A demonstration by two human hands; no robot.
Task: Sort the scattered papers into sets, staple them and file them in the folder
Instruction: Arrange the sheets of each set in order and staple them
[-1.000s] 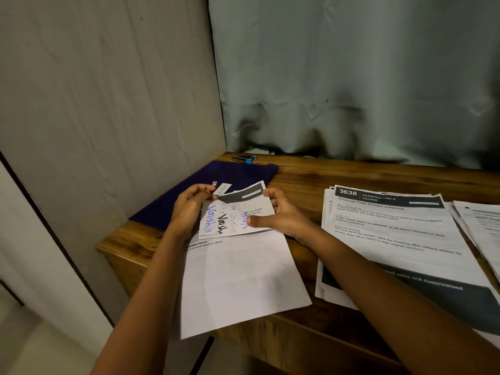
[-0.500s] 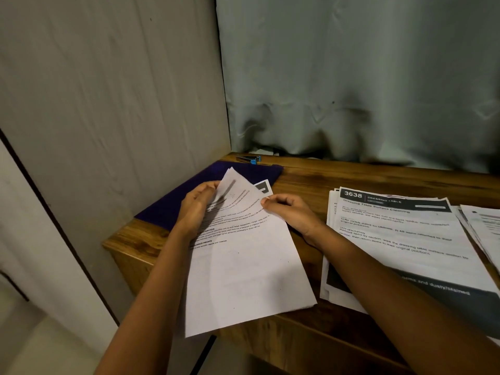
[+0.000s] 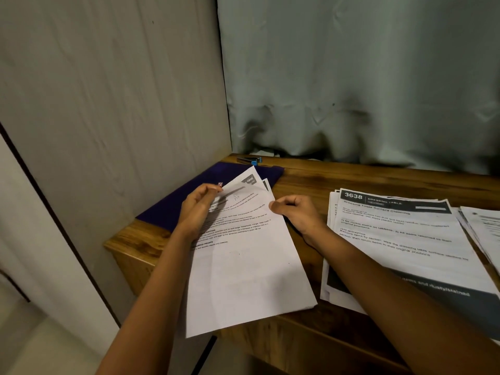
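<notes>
A set of printed white papers (image 3: 243,263) lies at the table's left front, its lower end overhanging the edge. My left hand (image 3: 197,209) pinches the set's upper left edge. My right hand (image 3: 295,212) grips the right edge near the top, thumb on the top sheet. The upper corner of the sheets lies over a dark blue folder (image 3: 176,204) flat against the left wall. A blue stapler (image 3: 250,159) rests beyond the folder, near the curtain.
A stack of printed sheets headed "3638" (image 3: 400,239) covers the table to the right, with another pile (image 3: 484,228) at the far right. A wall stands at the left, a grey curtain behind. The wooden table (image 3: 351,180) shows bare between folder and stack.
The folded-over top sheet with handwriting has been laid flat again, so the printed side shows. Both hands stay at the set's upper edges, and the view has shifted slightly.
</notes>
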